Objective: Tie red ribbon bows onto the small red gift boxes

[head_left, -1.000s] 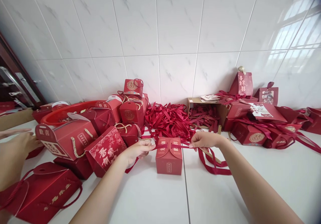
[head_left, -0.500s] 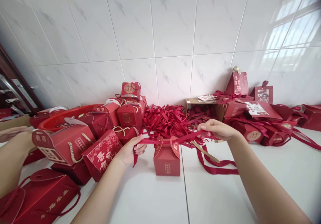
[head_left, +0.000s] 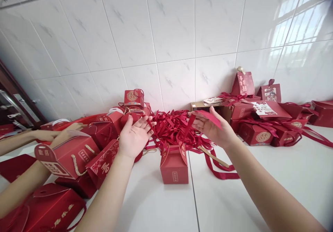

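A small red gift box [head_left: 175, 168] stands upright on the white table, its curved top flaps drawn together. From its top a dark red ribbon [head_left: 190, 123] rises towards both hands. My left hand [head_left: 135, 135] is palm up to the left of the box, fingers mostly stretched, with one ribbon end caught at the fingertips. My right hand [head_left: 214, 128] is raised on the other side; the other end runs between its fingers and hangs over the palm. Exactly how the fingers grip is partly hidden. Behind the box lies a heap of loose red ribbons [head_left: 173, 126].
Red gift boxes [head_left: 66, 155] crowd the left, where another person's arms [head_left: 33, 176] reach in. More boxes [head_left: 256, 135] are stacked at right. A thin wooden strip [head_left: 214, 156] and a ribbon loop [head_left: 221, 174] lie beside my right forearm. A tiled wall [head_left: 177, 83] stands behind.
Both hands have risen and turned palms up, lifting the ribbon from a level stretch across the box into a V. The other person's arms have reached further in at left.
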The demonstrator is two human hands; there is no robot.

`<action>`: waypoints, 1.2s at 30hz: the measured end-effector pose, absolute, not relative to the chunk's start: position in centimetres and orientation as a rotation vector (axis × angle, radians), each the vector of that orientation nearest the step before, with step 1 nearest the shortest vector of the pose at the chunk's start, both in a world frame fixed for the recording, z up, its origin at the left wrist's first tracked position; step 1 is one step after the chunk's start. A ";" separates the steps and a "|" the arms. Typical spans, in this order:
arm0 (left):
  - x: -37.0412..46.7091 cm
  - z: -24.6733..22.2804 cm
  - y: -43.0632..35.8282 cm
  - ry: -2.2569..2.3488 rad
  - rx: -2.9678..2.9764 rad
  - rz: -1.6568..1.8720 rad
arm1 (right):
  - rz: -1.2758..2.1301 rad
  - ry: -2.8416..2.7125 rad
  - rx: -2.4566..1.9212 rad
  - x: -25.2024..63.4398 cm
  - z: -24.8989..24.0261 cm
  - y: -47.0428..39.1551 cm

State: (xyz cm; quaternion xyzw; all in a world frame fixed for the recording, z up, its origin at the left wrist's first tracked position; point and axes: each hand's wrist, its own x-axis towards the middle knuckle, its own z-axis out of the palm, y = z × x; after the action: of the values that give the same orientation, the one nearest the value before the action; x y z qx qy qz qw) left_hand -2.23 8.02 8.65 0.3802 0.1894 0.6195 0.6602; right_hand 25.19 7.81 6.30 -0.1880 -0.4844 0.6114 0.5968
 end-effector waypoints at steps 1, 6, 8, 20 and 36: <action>-1.9 9.0 7.9 0.411 0.859 1.400 | 1.357 -1.134 -0.449 25.1 6.5 7.6; -0.1 9.9 7.8 0.414 0.890 1.419 | 0.963 -1.230 -0.611 24.6 6.9 6.8; 0.7 10.0 7.8 0.452 0.933 1.453 | 0.823 -1.221 -0.689 24.6 6.9 6.6; 2.2 11.2 6.5 0.589 1.149 1.408 | 0.851 -1.081 -0.532 25.3 8.0 5.7; 1.4 11.8 6.1 0.621 1.152 1.453 | 0.965 -1.205 -0.564 26.1 8.5 5.1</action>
State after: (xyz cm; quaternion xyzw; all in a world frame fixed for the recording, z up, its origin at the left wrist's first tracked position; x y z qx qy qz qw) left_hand 1.38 6.08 11.80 0.4883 0.2634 0.6162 0.5589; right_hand 26.06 5.15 8.46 -0.2512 -0.5371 0.4300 0.6808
